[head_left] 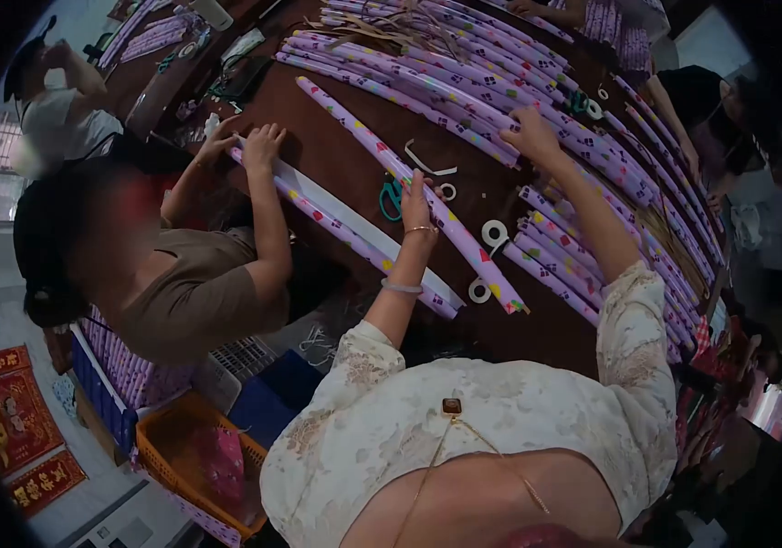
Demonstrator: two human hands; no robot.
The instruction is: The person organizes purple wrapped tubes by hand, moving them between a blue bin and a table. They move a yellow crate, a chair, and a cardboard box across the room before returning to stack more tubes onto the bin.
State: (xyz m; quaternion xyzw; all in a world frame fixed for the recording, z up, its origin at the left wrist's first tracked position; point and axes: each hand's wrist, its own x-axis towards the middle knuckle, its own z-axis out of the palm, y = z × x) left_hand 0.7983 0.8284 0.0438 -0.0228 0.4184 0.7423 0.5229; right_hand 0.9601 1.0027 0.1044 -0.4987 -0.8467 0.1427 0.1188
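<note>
A long roll of purple patterned wrapping paper [372,144] slants across the brown table, and my left hand [416,203] is wrapped round its middle. My right hand [531,137] is over the near edge of the big pile of similar rolls [464,87], fingers curled together; whatever they pinch is too small to make out. Teal-handled scissors [391,198] lie just left of my left hand. Close by are a strip of white tape [432,171] and a small tape roll [448,192]. Two larger white tape rolls, one of them the upper tape roll [494,232], lie right of the held roll.
To my left, a co-worker [199,265] has both hands on a partly rolled sheet [345,233]. More finished rolls [555,265] lie by my right forearm. Other people work at the far left and right. An orange crate [199,457] stands on the floor at lower left.
</note>
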